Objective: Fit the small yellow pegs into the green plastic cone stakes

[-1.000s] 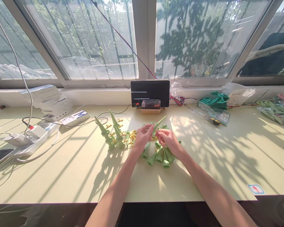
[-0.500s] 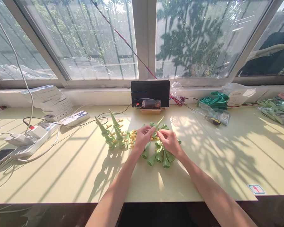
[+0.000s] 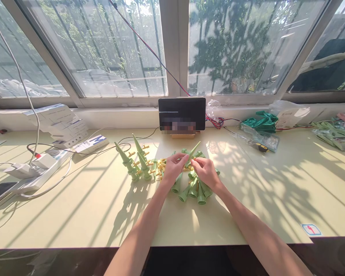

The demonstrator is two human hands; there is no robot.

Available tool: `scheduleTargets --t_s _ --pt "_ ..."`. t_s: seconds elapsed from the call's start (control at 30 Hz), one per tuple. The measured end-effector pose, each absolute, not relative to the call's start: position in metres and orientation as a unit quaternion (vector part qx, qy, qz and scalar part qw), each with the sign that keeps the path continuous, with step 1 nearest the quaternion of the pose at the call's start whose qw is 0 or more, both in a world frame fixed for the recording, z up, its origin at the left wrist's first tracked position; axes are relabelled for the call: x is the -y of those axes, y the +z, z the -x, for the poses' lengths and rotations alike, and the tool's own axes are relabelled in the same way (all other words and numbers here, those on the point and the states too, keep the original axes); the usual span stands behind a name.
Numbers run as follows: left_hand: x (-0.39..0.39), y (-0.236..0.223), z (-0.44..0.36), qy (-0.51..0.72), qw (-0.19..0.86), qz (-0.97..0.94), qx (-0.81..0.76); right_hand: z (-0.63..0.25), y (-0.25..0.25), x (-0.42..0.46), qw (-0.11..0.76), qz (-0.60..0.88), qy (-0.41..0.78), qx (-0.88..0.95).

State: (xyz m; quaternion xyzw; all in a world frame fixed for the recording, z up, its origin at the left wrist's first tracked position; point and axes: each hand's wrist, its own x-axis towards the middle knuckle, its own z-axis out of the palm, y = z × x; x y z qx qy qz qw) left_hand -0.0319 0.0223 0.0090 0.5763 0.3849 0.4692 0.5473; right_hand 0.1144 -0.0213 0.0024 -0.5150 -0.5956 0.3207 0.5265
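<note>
The cone [image 3: 194, 150] is pinched in the closed fingers of the left hand [image 3: 174, 166] and right hand [image 3: 205, 171], in front of the screen [image 3: 182, 109]. Loose cones [image 3: 201, 197] are grouped on the table [image 3: 83, 214], farther forward of the screen; spires [image 3: 128, 165] are stood front-left of it.

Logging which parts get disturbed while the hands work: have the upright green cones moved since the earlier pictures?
No. The upright green cones stand in the same place, left of the black screen, with no visible shift either way.
</note>
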Motion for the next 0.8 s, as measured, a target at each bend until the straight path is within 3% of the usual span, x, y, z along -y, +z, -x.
scheduleTargets --t_s 0.23,0.4,0.6,0.8 --pt "-0.0210 0.0119 0.0315 0.470 0.571 -0.568 -0.363 -0.1177 0.0108 0.0206 0.541 0.417 0.565 0.463" --pt "-0.0200 0.0133 0.0307 0.473 0.578 -0.560 -0.359 -0.1207 0.0097 0.0183 0.535 0.383 0.624 0.422" --pt "-0.0193 0.0147 0.0310 0.470 0.569 -0.565 -0.368 -0.1181 0.0110 0.0215 0.536 0.451 0.518 0.490" --pt "-0.0215 0.0120 0.0324 0.465 0.547 -0.578 -0.387 -0.1169 0.0043 0.0219 0.513 0.517 0.295 0.619"
